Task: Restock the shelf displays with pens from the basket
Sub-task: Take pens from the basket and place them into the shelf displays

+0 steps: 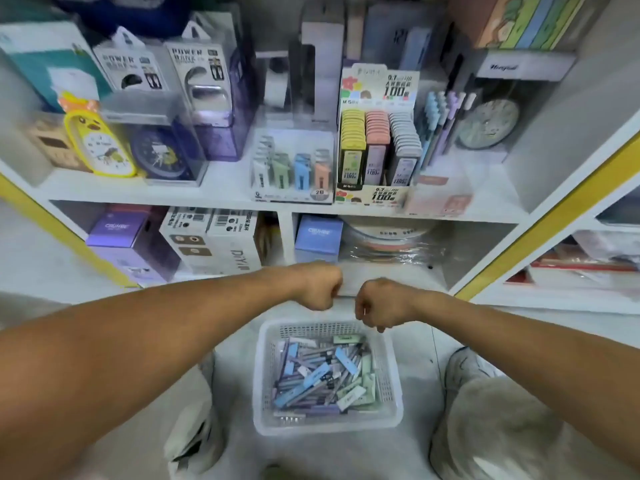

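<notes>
While both fists hang curled above the far rim of the white basket (327, 422), the left hand (320, 287) and right hand (379, 303) visibly grip nothing; pens (318, 375) fill it on the pale floor (239, 452) before white shelves (221, 194).

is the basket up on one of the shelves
No, the basket sits on the floor between the person's knees, below the lowest shelf, with the pens piled inside it.
</notes>
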